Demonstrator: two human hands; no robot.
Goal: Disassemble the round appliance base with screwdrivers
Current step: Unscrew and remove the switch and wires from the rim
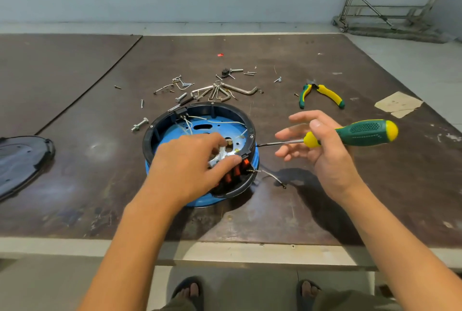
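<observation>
The round appliance base (pixel 200 120) lies open on the dark board, a blue metal pan with a black plastic rim, white wires and orange coil windings near its front. My left hand (pixel 190 163) reaches into it and pinches a silvery metal piece (pixel 221 157) between thumb and fingers. My right hand (pixel 317 145) hovers just right of the base, thumb holding a green and yellow screwdriver (pixel 360 133) against the palm while the other fingers spread. The screwdriver tip points left at the base rim.
Loose screws, bolts and hex keys (pixel 215 90) lie scattered behind the base. Green and yellow pliers (pixel 322 94) lie at the right. A black cover (pixel 20 160) sits at the left edge. A torn cardboard scrap (pixel 398 104) lies far right. A metal frame (pixel 385 8) stands behind.
</observation>
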